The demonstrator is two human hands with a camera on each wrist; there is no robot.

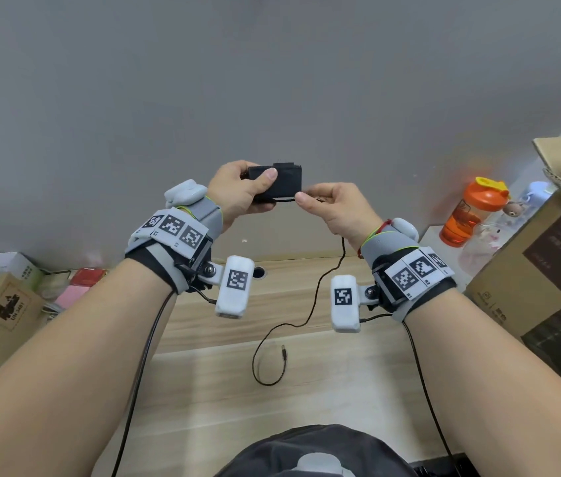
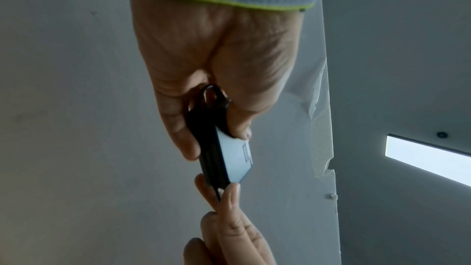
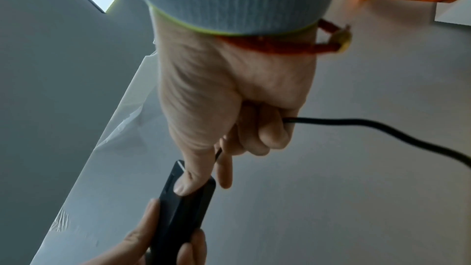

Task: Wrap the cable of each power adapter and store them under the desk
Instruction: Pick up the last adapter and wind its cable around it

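While left hand (image 1: 237, 194) clamps boxy matte-black adapter (image 1: 280, 182), right hand (image 1: 337, 211) pinches thin black cable (image 1: 310, 304).

Adapter (image 1: 280, 182) between both hands, cable (image 1: 310, 304) below, above desk (image 1: 203, 390).

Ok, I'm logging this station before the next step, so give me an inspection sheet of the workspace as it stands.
Surface: light wooden desk, bare wood in the middle.
Job's things: one black power adapter held up above the desk; no other adapter seen.
Clutter: orange bottle at right, cardboard boxes right and left, pink items at left.
Grippers: left hand grips the adapter; right hand pinches its cable at the adapter's edge.
Cables: thin black cable hangs from the right hand, looping loose onto the desk, plug end free.
Surroundings: plain grey wall behind the desk.
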